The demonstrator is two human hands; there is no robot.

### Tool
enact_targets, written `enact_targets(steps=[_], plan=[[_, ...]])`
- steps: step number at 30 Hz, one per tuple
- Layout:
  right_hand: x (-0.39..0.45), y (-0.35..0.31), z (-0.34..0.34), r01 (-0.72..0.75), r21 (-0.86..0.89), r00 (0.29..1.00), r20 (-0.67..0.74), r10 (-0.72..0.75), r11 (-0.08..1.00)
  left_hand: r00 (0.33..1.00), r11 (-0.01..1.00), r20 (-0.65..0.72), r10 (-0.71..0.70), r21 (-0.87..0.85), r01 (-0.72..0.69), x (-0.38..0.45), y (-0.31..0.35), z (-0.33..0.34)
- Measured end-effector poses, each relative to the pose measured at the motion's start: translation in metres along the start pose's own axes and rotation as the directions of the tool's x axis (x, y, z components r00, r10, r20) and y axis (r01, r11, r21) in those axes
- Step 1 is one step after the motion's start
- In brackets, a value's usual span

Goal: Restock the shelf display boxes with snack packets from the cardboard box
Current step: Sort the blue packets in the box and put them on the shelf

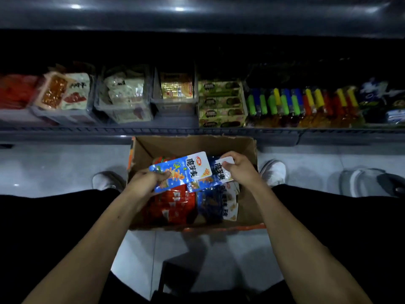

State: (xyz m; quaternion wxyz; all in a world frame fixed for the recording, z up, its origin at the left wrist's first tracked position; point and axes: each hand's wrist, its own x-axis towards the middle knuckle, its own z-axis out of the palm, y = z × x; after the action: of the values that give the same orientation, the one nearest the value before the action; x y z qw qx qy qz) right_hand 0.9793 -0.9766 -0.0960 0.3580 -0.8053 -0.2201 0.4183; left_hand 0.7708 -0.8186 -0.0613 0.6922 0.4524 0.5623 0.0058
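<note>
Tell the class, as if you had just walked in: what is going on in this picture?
A person crouches over an open brown cardboard box on the floor before a low shop shelf. The left hand grips a blue-and-white snack packet above the box, while the right hand pinches a second blue-and-white packet beside it. Red packets and dark blue packets lie in the box. The clear display boxes on the shelf already hold snacks.
</note>
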Motion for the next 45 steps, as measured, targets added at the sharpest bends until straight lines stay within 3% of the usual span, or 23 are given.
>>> enact_targets(steps=[3,9,11,14,24,27,30,32,36,38,40,42,45], plan=[[-0.019,-0.037,-0.009,0.019,0.205,1.0,0.009,-0.021,0.978,0.995,0.994,0.092,0.028,-0.111,-0.017,-0.011,0.01,0.008],[-0.048,-0.078,-0.007,0.033,0.528,0.999,-0.031,-0.02,0.848,0.976,0.953,0.002,0.217,-0.218,-0.212,-0.031,0.024,0.024],[-0.057,-0.086,-0.01,0.078,0.488,0.997,-0.033,-0.071,0.869,0.955,0.937,-0.014,0.296,-0.19,-0.293,-0.037,0.028,0.025],[-0.063,-0.093,-0.009,0.132,0.321,0.991,-0.051,-0.122,0.938,0.902,0.903,-0.046,0.43,-0.006,-0.43,-0.048,0.034,0.027],[-0.071,-0.107,0.003,0.264,0.173,0.952,-0.206,-0.228,0.949,0.84,0.831,0.02,0.542,0.137,-0.539,-0.073,0.053,0.025],[-0.074,-0.11,0.007,0.261,0.16,0.93,-0.304,-0.204,0.952,0.753,0.704,0.051,0.656,0.319,-0.634,-0.078,0.052,0.029],[-0.076,-0.113,0.009,0.276,0.093,0.89,-0.4,-0.219,0.957,0.602,0.4,0.122,0.789,0.641,-0.655,-0.088,0.049,0.034],[-0.075,-0.117,0.004,0.267,0.012,0.878,-0.415,-0.238,0.964,0.599,0.33,0.171,0.782,0.702,-0.631,-0.092,0.054,0.037],[-0.075,-0.132,-0.025,0.319,-0.129,0.899,-0.271,-0.343,0.939,0.782,0.495,0.209,0.587,0.672,-0.551,-0.088,0.091,0.028],[-0.078,-0.144,-0.045,0.379,-0.08,0.87,-0.31,-0.385,0.922,0.828,0.64,0.248,0.503,0.537,-0.549,-0.092,0.112,0.026],[-0.079,-0.157,-0.063,0.417,0.187,0.866,-0.381,-0.325,0.89,0.829,0.775,0.246,0.503,0.296,-0.558,-0.098,0.125,0.031],[-0.078,-0.169,-0.074,0.41,0.49,0.902,-0.342,-0.263,0.769,0.792,0.798,0.215,0.571,0.083,-0.597,-0.101,0.136,0.041],[-0.077,-0.187,-0.084,0.449,0.52,0.892,-0.315,-0.326,0.727,0.732,0.749,0.2,0.651,-0.008,-0.663,-0.105,0.153,0.062]])
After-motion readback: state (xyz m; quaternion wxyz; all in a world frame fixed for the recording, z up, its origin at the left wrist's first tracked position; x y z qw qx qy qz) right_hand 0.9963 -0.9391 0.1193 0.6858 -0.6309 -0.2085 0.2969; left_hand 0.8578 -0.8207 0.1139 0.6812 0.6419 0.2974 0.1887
